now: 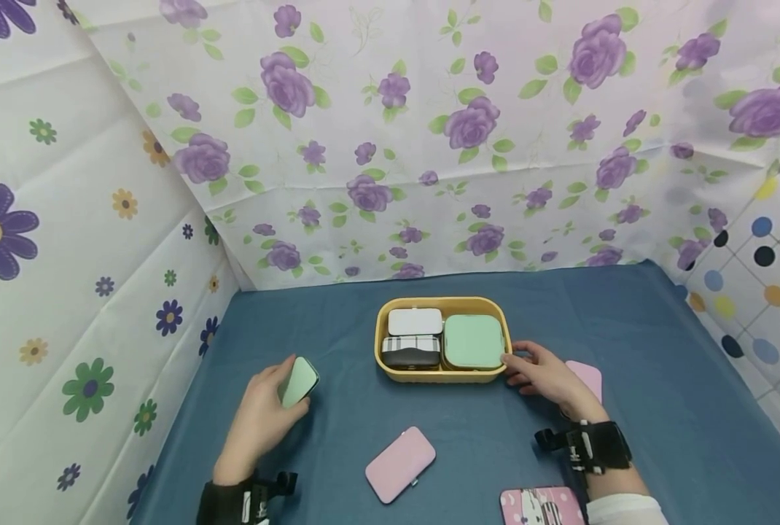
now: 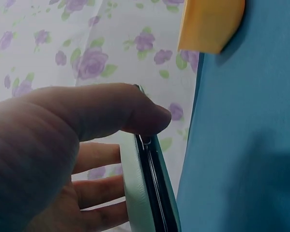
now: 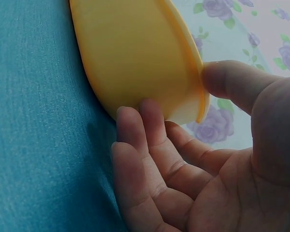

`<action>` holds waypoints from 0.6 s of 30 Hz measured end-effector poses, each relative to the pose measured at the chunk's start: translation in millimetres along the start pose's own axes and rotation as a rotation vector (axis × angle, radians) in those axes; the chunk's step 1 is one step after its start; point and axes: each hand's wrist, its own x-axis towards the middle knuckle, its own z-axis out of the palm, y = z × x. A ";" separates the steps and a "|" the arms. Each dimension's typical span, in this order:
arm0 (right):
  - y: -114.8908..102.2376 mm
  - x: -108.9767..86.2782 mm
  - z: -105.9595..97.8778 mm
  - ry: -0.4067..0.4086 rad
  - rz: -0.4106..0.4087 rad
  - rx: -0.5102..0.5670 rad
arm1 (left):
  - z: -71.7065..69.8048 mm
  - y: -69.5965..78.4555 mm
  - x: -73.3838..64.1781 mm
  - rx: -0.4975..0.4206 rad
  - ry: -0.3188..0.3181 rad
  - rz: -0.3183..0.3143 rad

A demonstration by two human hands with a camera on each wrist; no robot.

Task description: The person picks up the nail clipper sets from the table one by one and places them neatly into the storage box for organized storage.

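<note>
1. The left hand grasps a mint-green case, pinched between thumb and fingers and tilted above the cloth; its dark zipped or framed edge shows in the left wrist view.
2. The right hand grasps the end of a yellow basket at its 3 o'clock, thumb on the rim, fingertips against the outer wall.
3. Taking the basket as the dial's centre, with 12 o'clock away from the person, the mint-green case is between 8 and 9 o'clock, well apart from it.
4. Within the basket, a white case lies at 10 o'clock, a plaid-and-black case at 8, and a square green case at 3.
5. A plain pink case lies between 6 and 7 o'clock; a patterned pink case, cut by the frame, at 5.
6. Another pink item, partly hidden by the right arm, lies between 3 and 4.
7. Everything rests over blue cloth; a purple-rose sheet hangs at 12.
</note>
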 end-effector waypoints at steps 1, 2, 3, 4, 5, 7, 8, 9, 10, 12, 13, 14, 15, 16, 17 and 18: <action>-0.3 -0.1 0.3 0.000 0.001 0.001 | 0.5 1.5 1.5 -0.004 -0.004 0.004; -0.6 -0.3 0.7 0.001 0.003 0.001 | 1.0 3.0 2.6 -0.007 -0.006 0.011; -0.9 -0.3 1.0 0.002 0.004 0.002 | 1.7 4.1 4.0 -0.008 -0.006 0.019; -1.1 -0.2 1.3 0.005 0.009 0.005 | 2.4 5.4 5.4 -0.008 -0.003 0.029; -1.3 -0.2 1.5 0.004 0.010 0.006 | 3.2 6.7 6.6 -0.007 0.001 0.040; -1.1 0.0 1.6 0.003 0.009 0.005 | 5.1 9.5 9.7 0.000 0.012 0.068; -1.1 -0.1 1.5 0.004 0.008 0.006 | 5.8 11.6 11.3 0.004 0.018 0.084; -1.0 -0.1 1.6 0.004 0.009 0.006 | 6.8 13.6 13.1 0.008 0.023 0.099; -0.7 -0.1 1.2 0.005 0.009 0.005 | 7.9 16.0 15.2 0.012 0.027 0.113; -0.6 -0.5 1.0 0.005 0.008 0.003 | 10.2 21.4 20.0 0.020 0.032 0.138; -0.7 -0.7 1.0 0.005 0.007 0.002 | 11.4 24.3 22.4 0.024 0.031 0.148; -1.0 -0.8 1.0 0.006 0.008 0.003 | 12.5 27.2 24.7 0.026 0.032 0.159; -1.2 -0.8 1.3 0.007 0.012 0.005 | 13.8 29.7 27.1 0.029 0.032 0.169; -1.5 -0.7 1.4 0.009 0.014 0.007 | 15.1 32.4 29.2 0.031 0.032 0.178; -1.9 -0.8 1.8 0.008 0.015 0.008 | 16.6 35.0 31.1 0.034 0.032 0.186; -2.0 -0.6 2.0 0.006 0.015 0.008 | 18.2 37.2 32.7 0.039 0.034 0.195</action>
